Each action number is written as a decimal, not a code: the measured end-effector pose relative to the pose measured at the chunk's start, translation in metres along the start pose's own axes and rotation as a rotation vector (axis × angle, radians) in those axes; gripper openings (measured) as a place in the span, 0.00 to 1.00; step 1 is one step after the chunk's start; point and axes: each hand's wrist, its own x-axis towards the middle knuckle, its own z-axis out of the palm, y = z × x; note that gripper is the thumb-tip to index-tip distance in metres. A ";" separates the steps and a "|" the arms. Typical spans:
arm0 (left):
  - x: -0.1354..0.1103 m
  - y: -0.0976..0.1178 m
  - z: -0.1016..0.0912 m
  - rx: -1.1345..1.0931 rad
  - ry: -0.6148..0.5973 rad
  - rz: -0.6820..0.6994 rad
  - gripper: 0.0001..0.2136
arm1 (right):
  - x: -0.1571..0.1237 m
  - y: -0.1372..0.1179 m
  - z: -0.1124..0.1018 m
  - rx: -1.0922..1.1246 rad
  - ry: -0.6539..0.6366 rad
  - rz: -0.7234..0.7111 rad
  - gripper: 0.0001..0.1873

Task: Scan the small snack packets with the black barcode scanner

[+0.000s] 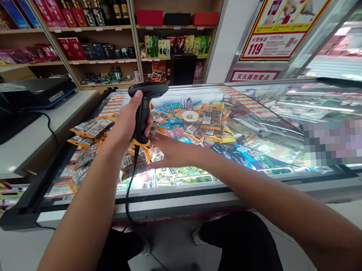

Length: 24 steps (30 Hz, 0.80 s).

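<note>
My left hand (pixel 125 125) is closed round the handle of a black barcode scanner (pixel 144 103) with an orange base, held upright over a chest freezer. Its black cable (pixel 129 184) hangs down over the freezer's front edge. My right hand (pixel 172 152) reaches in from the right, just below the scanner's base, with fingers extended toward it; whether it touches the scanner or the packets below I cannot tell. Stacked snack packets with orange edges (pixel 88 135) lie to the left of the scanner on the glass.
The glass-topped chest freezer (pixel 203 189) is full of coloured frozen packets. A white counter (pixel 29 138) with a black register device stands on the left. Wooden shelves (pixel 106 41) of boxed goods line the back wall. A yellow 119 poster (pixel 280 21) hangs at right.
</note>
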 end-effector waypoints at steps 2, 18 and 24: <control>-0.001 0.002 -0.002 -0.004 -0.010 0.029 0.26 | 0.008 -0.004 0.010 -0.108 0.026 -0.020 0.41; -0.001 0.004 -0.007 0.054 0.017 -0.006 0.29 | -0.006 -0.011 0.006 0.095 -0.081 0.022 0.34; -0.002 0.012 -0.009 -0.033 -0.042 -0.031 0.28 | -0.009 0.010 -0.027 0.446 -0.149 0.114 0.24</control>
